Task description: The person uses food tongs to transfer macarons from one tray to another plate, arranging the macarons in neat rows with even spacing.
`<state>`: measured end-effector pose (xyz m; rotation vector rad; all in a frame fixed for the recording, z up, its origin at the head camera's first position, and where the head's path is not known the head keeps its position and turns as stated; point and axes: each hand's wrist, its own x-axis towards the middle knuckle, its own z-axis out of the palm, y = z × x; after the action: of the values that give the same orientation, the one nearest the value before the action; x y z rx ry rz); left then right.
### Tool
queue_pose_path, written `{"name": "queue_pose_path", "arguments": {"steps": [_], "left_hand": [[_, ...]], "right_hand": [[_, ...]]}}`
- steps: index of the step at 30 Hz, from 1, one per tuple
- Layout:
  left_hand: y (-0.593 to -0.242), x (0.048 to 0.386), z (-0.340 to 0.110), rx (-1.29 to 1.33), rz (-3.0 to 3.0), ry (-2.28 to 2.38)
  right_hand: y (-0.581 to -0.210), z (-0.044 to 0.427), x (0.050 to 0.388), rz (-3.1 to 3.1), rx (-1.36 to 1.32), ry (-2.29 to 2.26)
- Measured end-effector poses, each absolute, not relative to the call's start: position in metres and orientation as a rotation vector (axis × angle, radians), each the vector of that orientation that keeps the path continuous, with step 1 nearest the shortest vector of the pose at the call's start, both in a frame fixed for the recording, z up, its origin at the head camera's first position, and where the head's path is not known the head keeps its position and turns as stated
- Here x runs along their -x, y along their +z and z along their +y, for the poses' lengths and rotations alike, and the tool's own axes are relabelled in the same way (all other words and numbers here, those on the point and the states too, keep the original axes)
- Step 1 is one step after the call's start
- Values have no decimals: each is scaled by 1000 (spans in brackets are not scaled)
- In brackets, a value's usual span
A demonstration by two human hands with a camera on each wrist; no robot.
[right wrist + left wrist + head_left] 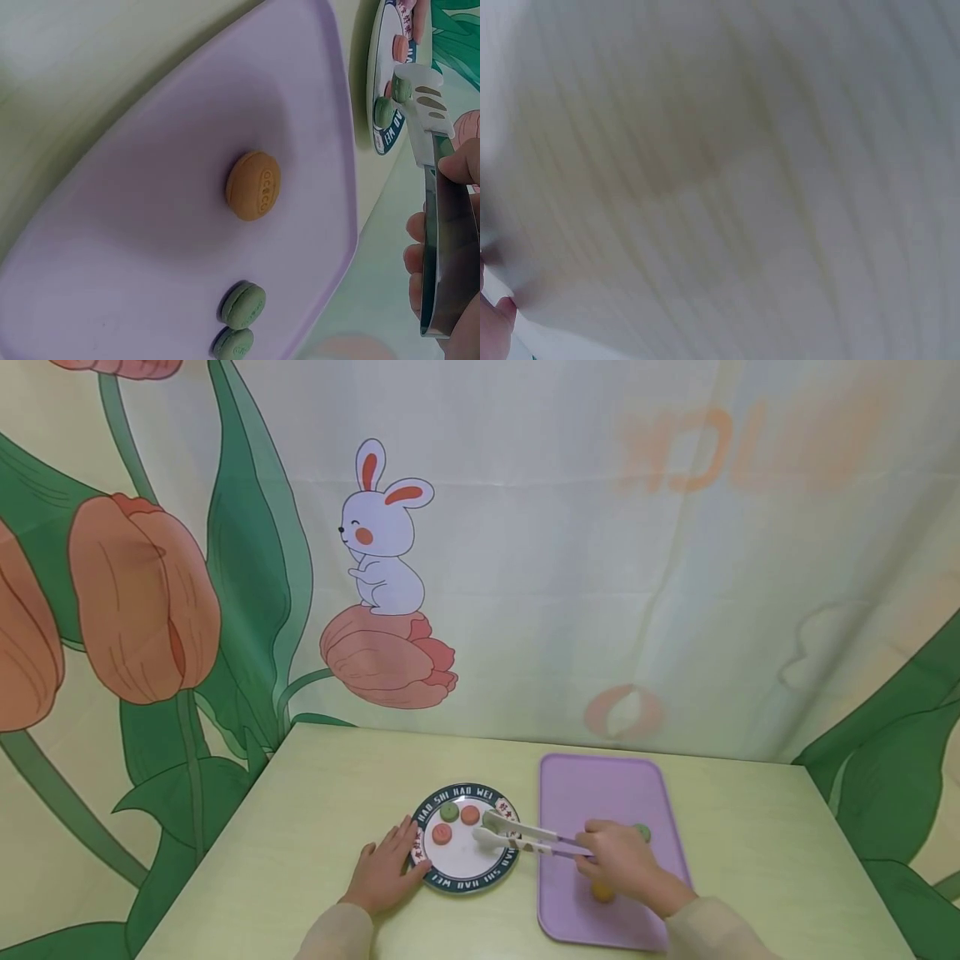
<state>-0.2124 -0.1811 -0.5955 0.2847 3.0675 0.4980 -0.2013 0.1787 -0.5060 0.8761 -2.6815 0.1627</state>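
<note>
My right hand point(618, 860) grips a pair of tongs point(442, 217) with white tips and purple-edged handles. Between the tips is a green macaron point(402, 89), over the right part of a round plate point(461, 862) with a dark patterned rim. On that plate sit another green macaron point(449, 812), an orange macaron point(470, 815) and a pink macaron point(442, 833). Fingers extended, my left hand point(386, 870) rests against the plate's left rim. A pale, blurred surface fills most of the left wrist view, with only fingertips at its edge.
A purple tray point(600, 785) lies right of the plate, under my right hand. It carries a yellow-orange macaron point(253, 186) and two green macarons, one point(244, 305) beside the other point(234, 344). Behind the light table point(337, 777) hangs a printed curtain point(525, 568).
</note>
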Motion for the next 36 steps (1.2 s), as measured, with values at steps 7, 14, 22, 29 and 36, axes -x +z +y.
{"name": "queue_pose_path", "arguments": {"steps": [7, 14, 22, 29, 36], "left_hand": [[-595, 213, -181, -266, 3054, 490], [-596, 214, -180, -268, 3055, 490], [-594, 213, -181, -274, 3058, 503], [-596, 213, -181, -276, 3060, 505], [-598, 213, -182, -280, 3067, 505]], "right_hand": [[-509, 171, 203, -2688, -883, 193], [-510, 163, 205, -2736, -860, 182], [-512, 157, 207, -2760, -845, 161], [-515, 153, 209, -2771, -859, 200], [-515, 150, 209, -2776, -862, 194]]}}
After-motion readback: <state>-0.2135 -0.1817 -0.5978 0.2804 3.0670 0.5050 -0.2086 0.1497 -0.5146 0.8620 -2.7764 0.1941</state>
